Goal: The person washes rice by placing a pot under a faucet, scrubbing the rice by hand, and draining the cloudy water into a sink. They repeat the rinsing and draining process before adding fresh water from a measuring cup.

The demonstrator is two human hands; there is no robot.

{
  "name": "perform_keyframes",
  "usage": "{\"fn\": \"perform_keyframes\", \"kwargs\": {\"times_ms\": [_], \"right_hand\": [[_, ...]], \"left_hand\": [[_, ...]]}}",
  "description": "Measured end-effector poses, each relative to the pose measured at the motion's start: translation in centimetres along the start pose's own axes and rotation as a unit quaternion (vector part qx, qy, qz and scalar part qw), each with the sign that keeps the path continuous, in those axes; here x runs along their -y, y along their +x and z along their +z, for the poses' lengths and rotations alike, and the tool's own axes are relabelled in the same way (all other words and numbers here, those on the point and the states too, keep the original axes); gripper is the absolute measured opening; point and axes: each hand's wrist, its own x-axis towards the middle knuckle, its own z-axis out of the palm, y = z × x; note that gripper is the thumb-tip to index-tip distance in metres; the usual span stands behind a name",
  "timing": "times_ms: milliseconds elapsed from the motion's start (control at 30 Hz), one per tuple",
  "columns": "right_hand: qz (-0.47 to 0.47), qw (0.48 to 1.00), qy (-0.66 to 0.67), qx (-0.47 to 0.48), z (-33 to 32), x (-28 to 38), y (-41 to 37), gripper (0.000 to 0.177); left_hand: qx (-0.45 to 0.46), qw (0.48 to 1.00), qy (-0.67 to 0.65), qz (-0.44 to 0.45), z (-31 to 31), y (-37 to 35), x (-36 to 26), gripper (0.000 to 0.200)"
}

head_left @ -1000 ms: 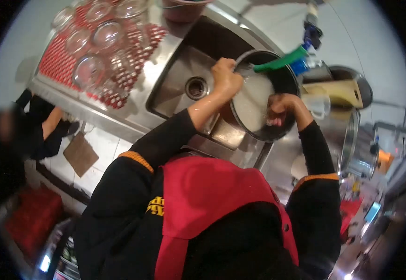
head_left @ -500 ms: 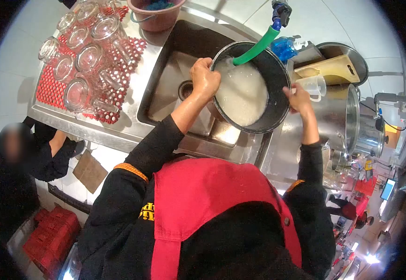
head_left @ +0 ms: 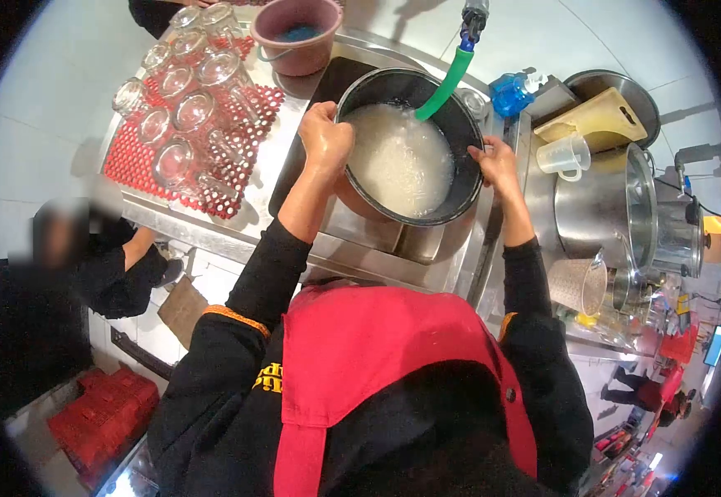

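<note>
A large black pot (head_left: pixel 468 141) is above the sink, holding cloudy whitish water with pale grains (head_left: pixel 402 161). My left hand (head_left: pixel 325 141) is closed on the pot's left rim. On the right rim, my right hand (head_left: pixel 495 164) grips with its thumb and fingers. A green hose (head_left: pixel 447 87) hangs from the tap (head_left: pixel 474 21), its lower end over the water inside the pot. The pot covers much of the sink (head_left: pixel 290 178).
Upturned glass mugs (head_left: pixel 176 161) stand on a red mat (head_left: pixel 128 161) at left, beside a pink bucket (head_left: pixel 298 54). Blue bottle (head_left: pixel 509 95), cutting board (head_left: pixel 592 122), measuring jug (head_left: pixel 563 155) and steel pots (head_left: pixel 596 203) are at right. A person (head_left: pixel 112 265) is at far left.
The pot has shifted left relative to the sink, with both hands on it. My right hand has closed on the rim. The view has also shifted, and the hose hangs more steeply.
</note>
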Motion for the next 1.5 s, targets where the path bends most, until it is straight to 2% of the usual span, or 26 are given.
{"fn": "perform_keyframes", "kwargs": {"times_ms": [133, 200, 267, 333, 433, 500, 533, 600, 733, 867, 933, 1000, 1067, 1100, 1233, 1300, 1500], "right_hand": [[-0.033, 0.997, 0.072, -0.009, 2.0, 0.7, 0.2, 0.033], [-0.026, 0.987, 0.161, 0.008, 2.8, 1.2, 0.0, 0.030], [-0.028, 0.986, 0.162, 0.019, 3.0, 1.8, -0.6, 0.030], [-0.047, 0.971, 0.226, 0.062, 3.8, 1.5, -0.6, 0.029], [-0.054, 0.961, 0.255, 0.091, 5.0, 1.3, -0.9, 0.028], [-0.065, 0.948, 0.287, 0.121, 6.0, 1.1, -0.7, 0.029], [-0.066, 0.947, 0.290, 0.122, 6.5, 1.0, -0.6, 0.029], [-0.057, 0.948, 0.290, 0.121, 7.3, 1.1, -0.5, 0.027], [-0.095, 0.936, 0.318, 0.117, 8.4, 1.3, 0.7, 0.024], [-0.080, 0.942, 0.299, 0.126, 8.4, 1.6, 2.3, 0.022], [-0.069, 0.945, 0.306, 0.096, 8.2, 1.9, 2.6, 0.019], [-0.087, 0.941, 0.317, 0.084, 7.8, 1.8, 2.6, 0.017], [-0.097, 0.964, 0.239, 0.061, 7.1, 1.3, 2.8, 0.019], [-0.105, 0.962, 0.248, 0.044, 6.9, 1.1, 2.8, 0.018], [-0.072, 0.974, 0.211, 0.027, 5.4, 0.4, 2.4, 0.020], [-0.097, 0.979, 0.178, -0.009, 4.5, 0.3, 1.7, 0.022], [-0.073, 0.987, 0.141, 0.004, 2.2, 1.5, -0.4, 0.025]], "left_hand": [[-0.046, 0.997, -0.065, 0.014, -2.2, 0.0, 0.7, 0.014], [-0.037, 0.999, -0.038, 0.009, -3.9, 0.0, 0.3, 0.018], [-0.034, 0.999, -0.011, -0.032, -5.4, -0.4, -0.4, 0.013], [-0.023, 0.998, -0.053, -0.017, -6.4, -0.4, -0.4, 0.011], [-0.060, 0.997, 0.042, 0.027, -8.1, -1.2, -1.1, 0.011], [-0.089, 0.993, 0.055, 0.049, -8.5, -1.6, -1.1, 0.015], [-0.118, 0.989, 0.066, 0.068, -8.7, -1.9, -1.1, 0.018], [-0.111, 0.987, 0.089, 0.081, -9.5, -2.3, -1.9, 0.016], [-0.112, 0.982, 0.107, 0.107, -10.1, -2.6, -1.9, 0.011], [-0.115, 0.983, 0.101, 0.105, -9.4, -2.2, 0.5, 0.013], [-0.088, 0.991, 0.070, 0.068, -9.1, -2.4, 0.7, 0.010], [-0.102, 0.992, 0.056, 0.057, -8.3, -2.3, 0.9, 0.008], [-0.096, 0.994, 0.044, 0.035, -7.7, -2.5, 0.8, 0.006], [-0.066, 0.992, 0.098, 0.033, -7.7, -1.9, 1.2, 0.007], [-0.022, 0.993, 0.111, 0.027, -6.5, -1.6, 2.1, 0.009], [0.004, 0.992, 0.127, -0.003, -6.1, -1.6, 2.1, 0.009], [0.054, 0.987, 0.151, -0.025, -6.1, -1.7, 1.6, 0.013]]}}
